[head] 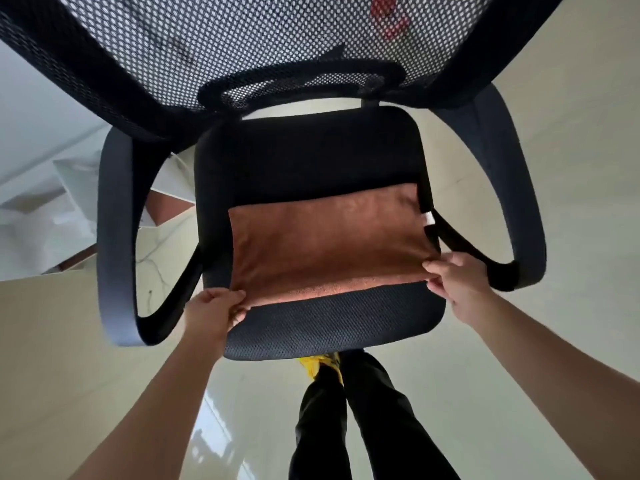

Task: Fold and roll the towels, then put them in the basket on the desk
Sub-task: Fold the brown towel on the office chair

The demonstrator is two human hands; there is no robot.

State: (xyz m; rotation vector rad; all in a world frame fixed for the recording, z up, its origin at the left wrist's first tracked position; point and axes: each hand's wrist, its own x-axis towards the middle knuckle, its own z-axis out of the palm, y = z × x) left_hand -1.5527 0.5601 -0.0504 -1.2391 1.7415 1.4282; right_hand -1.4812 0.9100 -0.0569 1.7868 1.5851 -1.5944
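We pinch the brown towel (329, 237) at its near corners, left hand (214, 308) and right hand (453, 282), flat on the chair seat (311, 154); the seat's front edge is bare, the basket unseen.

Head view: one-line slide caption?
Left hand and right hand pinch near corners of a brown towel spread on the chair seat.

No readable text; the towel's white tag (428, 218) looks blank.
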